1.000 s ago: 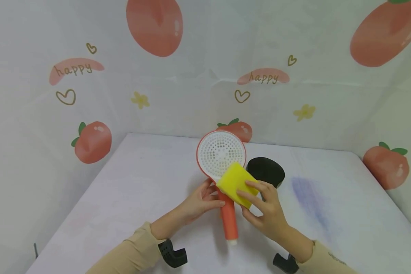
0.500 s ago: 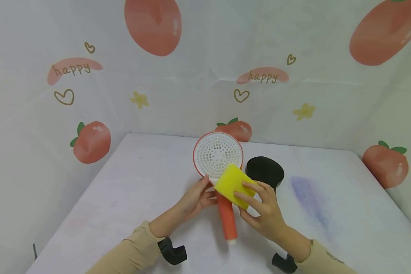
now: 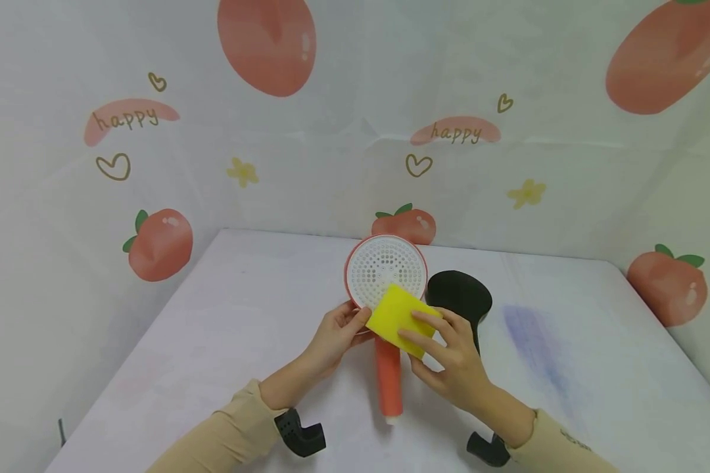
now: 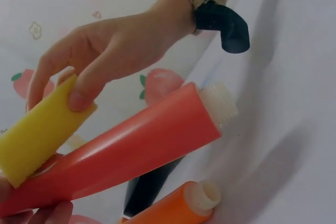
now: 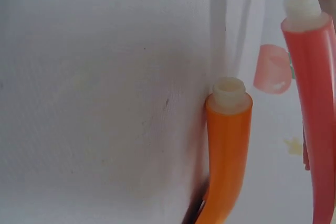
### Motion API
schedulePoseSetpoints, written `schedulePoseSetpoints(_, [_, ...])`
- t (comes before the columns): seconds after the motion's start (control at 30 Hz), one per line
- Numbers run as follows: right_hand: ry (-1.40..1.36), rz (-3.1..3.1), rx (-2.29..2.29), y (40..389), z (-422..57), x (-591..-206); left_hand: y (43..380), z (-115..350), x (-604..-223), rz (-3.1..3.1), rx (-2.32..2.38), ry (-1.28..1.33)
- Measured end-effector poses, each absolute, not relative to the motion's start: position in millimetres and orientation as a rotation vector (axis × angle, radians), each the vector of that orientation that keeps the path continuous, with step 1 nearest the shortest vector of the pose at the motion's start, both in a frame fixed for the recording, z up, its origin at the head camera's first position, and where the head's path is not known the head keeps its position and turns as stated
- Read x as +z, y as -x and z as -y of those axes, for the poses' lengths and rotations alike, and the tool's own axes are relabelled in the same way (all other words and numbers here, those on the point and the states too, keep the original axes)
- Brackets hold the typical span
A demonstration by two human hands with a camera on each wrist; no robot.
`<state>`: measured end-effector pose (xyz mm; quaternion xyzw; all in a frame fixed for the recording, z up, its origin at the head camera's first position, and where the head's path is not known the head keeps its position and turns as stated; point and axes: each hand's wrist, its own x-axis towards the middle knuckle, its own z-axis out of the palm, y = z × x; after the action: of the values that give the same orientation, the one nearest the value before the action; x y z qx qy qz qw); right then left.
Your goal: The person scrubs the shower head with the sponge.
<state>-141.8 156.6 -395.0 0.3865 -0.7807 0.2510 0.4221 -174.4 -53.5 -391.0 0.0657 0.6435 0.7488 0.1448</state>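
Observation:
In the head view, a red shower head [image 3: 384, 263] with a white spray face is held up over the table, its handle pointing down toward the wearer. My left hand [image 3: 331, 338] grips it at the neck, thumb by the lower rim of the face. A yellow sponge [image 3: 398, 322] is pinched between the thumb and fingers of my right hand [image 3: 458, 361] and covers the neck. From the left wrist view, the sponge [image 4: 39, 132] lies along the red handle [image 4: 131, 140], with left fingertips [image 4: 58, 213] beneath it.
On the white table [image 3: 242, 282], a black shower head [image 3: 460, 294] lies right of the red one. An orange handle [image 5: 228, 145] with a pale threaded end shows in the right wrist view; the red one mostly hides it in the head view. A fruit-print backdrop [image 3: 331, 164] stands behind.
The red shower head has dropped slightly and its handle end has swung a little left. My left thumb has shifted from beside the handle up to the face's rim. The sponge has moved slightly left.

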Motion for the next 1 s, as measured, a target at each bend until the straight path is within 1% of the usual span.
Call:
schedulePoseSetpoints(0.17, [-1.019, 1.958, 0.611, 141.2, -157.3, -393.9, 177.1, 53.7, -392.8, -1.857, 2.182, -0.141])
schedulePoseSetpoints(0.53, [-1.270, 2.143, 0.572, 131.3, -167.1, -396.9, 183.5, 59.1, -388.5, -1.913, 2.218, -0.033])
schedulePoseSetpoints(0.67, [-1.341, 2.113, 0.566, 131.0, -167.4, -395.1, 183.5, 61.6, -386.4, -1.914, 2.230, -0.013])
schedulePoseSetpoints(0.8, [-1.320, 2.005, 0.569, 137.8, -164.6, -393.1, 181.9, 61.6, -384.3, -1.904, 2.228, 0.001])
schedulePoseSetpoints(1.0, [-1.150, 1.937, 0.613, 149.6, -163.6, -391.6, 178.5, 59.1, -382.3, -1.865, 2.228, -0.032])
